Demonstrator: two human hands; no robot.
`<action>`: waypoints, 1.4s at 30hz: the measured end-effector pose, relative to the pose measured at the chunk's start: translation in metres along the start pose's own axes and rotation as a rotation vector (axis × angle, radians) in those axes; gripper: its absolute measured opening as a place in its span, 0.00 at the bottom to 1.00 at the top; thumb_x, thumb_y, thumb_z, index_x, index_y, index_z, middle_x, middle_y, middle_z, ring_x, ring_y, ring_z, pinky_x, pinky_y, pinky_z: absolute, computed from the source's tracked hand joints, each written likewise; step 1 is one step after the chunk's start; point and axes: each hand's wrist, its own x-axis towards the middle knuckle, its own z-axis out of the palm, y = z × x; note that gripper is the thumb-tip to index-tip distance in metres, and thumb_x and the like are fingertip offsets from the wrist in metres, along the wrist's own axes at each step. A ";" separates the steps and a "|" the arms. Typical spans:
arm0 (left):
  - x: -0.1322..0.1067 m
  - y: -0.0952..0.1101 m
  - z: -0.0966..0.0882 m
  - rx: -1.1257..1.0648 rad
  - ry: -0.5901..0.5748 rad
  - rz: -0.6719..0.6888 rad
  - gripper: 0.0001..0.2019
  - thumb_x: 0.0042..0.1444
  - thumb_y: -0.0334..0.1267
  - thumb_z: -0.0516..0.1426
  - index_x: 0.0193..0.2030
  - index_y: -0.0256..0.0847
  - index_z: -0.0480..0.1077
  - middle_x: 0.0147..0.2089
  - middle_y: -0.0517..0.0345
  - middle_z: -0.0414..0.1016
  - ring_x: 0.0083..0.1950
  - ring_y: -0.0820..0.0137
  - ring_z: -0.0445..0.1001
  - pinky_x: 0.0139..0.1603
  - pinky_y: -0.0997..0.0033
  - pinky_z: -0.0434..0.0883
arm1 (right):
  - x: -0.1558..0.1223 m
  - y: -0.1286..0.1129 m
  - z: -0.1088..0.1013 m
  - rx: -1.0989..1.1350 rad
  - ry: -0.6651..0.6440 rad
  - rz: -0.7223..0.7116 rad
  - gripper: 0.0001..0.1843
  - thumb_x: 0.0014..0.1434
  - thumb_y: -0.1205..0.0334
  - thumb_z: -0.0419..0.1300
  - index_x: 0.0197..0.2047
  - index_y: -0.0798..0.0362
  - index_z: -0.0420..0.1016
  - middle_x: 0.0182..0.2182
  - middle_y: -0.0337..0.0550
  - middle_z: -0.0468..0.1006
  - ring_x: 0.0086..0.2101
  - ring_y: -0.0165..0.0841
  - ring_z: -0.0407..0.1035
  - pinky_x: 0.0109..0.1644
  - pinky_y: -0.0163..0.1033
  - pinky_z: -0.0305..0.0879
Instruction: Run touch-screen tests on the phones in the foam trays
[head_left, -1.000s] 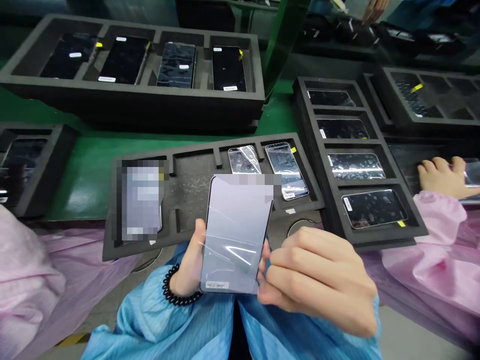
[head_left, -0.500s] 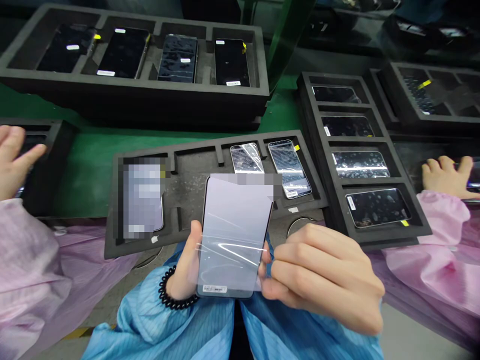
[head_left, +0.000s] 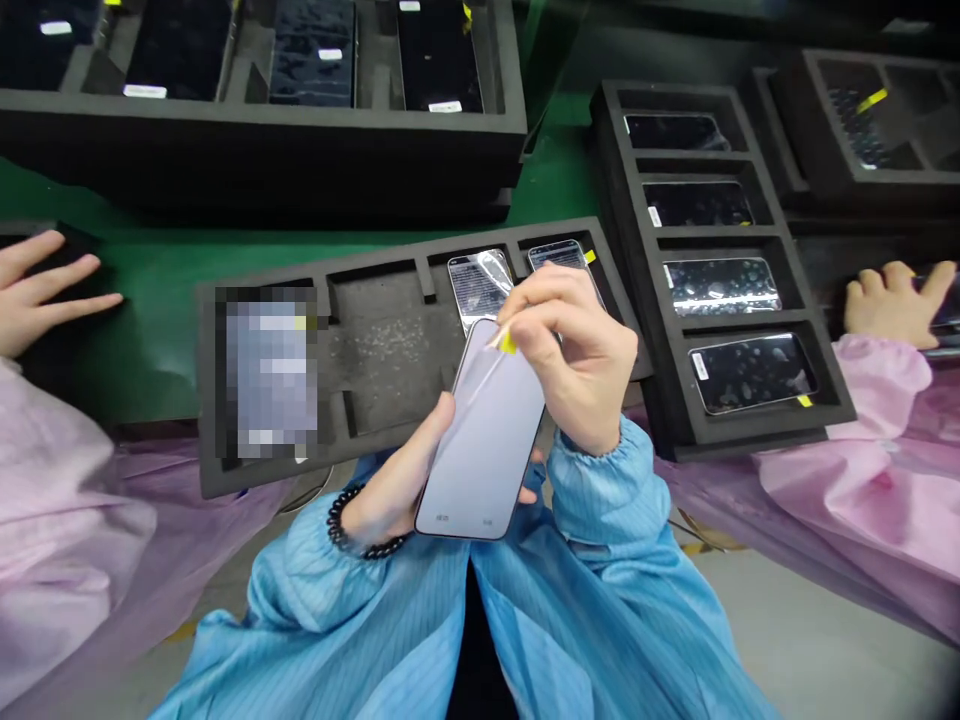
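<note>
A phone with a lit, pale screen lies tilted in my left hand. The thumb runs along its left edge and fingertips show past the right edge. Over the phone's upper end, my right hand pinches a clear film with a yellow tab. The film looks creased along the upper left of the screen; its far part is hidden by my fingers. Small characters show at the screen's lower end. Behind is a black foam tray holding several phones, one of them pixelated.
A taller foam tray with phones stands at the back left on the green table. Another phone tray stands at the right. Co-workers' hands in pink sleeves are at the left and right.
My right hand has moved from beside the phone's right edge up to its top end, now with film and tab in its fingers. The barcode label at the phone's lower end no longer shows.
</note>
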 end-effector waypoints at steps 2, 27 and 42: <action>-0.005 0.005 0.001 0.005 -0.114 -0.058 0.36 0.57 0.66 0.58 0.61 0.39 0.73 0.56 0.43 0.80 0.53 0.43 0.81 0.54 0.39 0.79 | -0.001 -0.001 0.001 0.060 -0.006 0.071 0.25 0.75 0.55 0.44 0.40 0.46 0.82 0.43 0.45 0.78 0.48 0.40 0.74 0.58 0.57 0.71; -0.022 0.028 0.003 -0.194 -0.266 0.171 0.40 0.68 0.65 0.30 0.76 0.43 0.51 0.69 0.51 0.68 0.74 0.52 0.62 0.72 0.41 0.65 | 0.016 0.013 0.031 0.671 -0.059 0.360 0.32 0.74 0.44 0.38 0.37 0.43 0.81 0.46 0.42 0.82 0.44 0.40 0.77 0.53 0.46 0.75; -0.026 0.037 0.009 -0.189 -0.160 0.155 0.33 0.69 0.60 0.38 0.72 0.44 0.57 0.68 0.54 0.69 0.74 0.47 0.63 0.65 0.38 0.72 | 0.018 0.016 0.033 0.540 -0.113 0.362 0.41 0.71 0.33 0.30 0.42 0.46 0.79 0.42 0.45 0.83 0.43 0.34 0.78 0.44 0.41 0.74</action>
